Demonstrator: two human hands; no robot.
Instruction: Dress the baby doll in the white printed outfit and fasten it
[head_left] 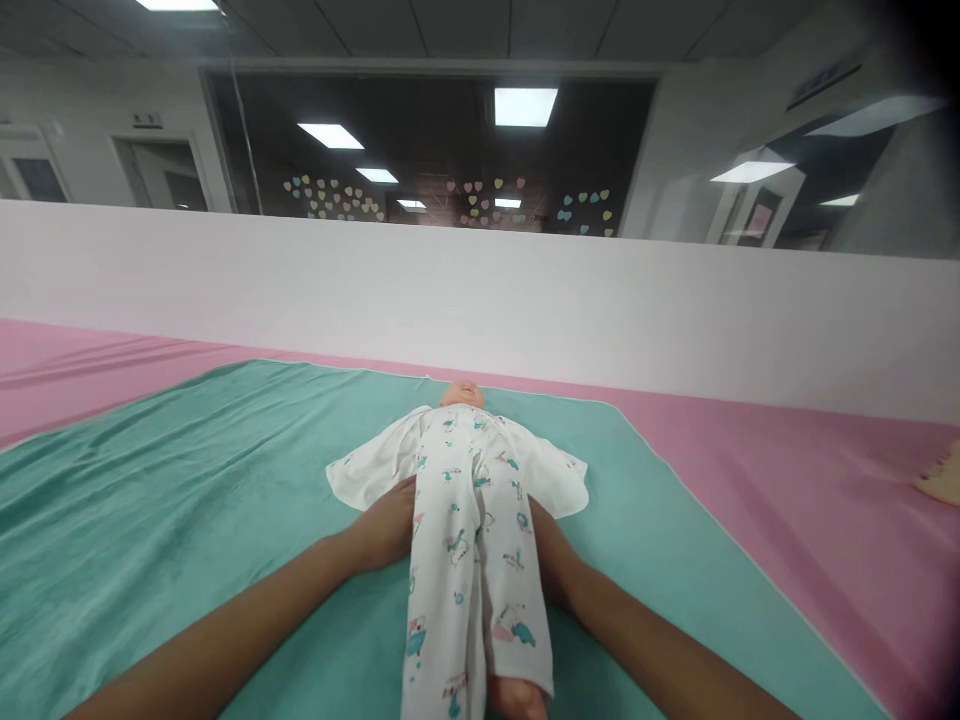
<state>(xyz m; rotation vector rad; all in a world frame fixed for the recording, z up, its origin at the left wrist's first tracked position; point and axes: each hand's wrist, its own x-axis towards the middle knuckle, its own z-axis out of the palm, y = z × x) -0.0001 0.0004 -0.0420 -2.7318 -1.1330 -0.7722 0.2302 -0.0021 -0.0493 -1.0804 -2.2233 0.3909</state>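
Where the green blanket (187,530) lies over the pink sheet (720,460), a doll (480,510) is stretched out lengthwise near the middle, its head (463,394) at the far end and its legs toward the camera. It wears a white suit (444,500) printed with small teal and pink figures, and the two wide, plain sleeves (375,466) spread out to either side on the blanket. A foot (519,698) shows below the cuff of the leg on the right, while the other leg runs out of view at the bottom edge. The left hand (388,525) is against the doll's side, just below one sleeve, with its fingers hidden by the suit; the right hand (550,550) is placed much the same way on the opposite side, also partly covered. Whether either hand is spread, pressed together or pinching cloth, I cannot tell. Both bare forearms come in from the lower corners, one on each side of the legs. Beyond the sheet stands a low white wall (480,300), and above it a dark window (435,130) with pastel hearts (334,198). At the right edge, a tan thing (942,480) is cut off.
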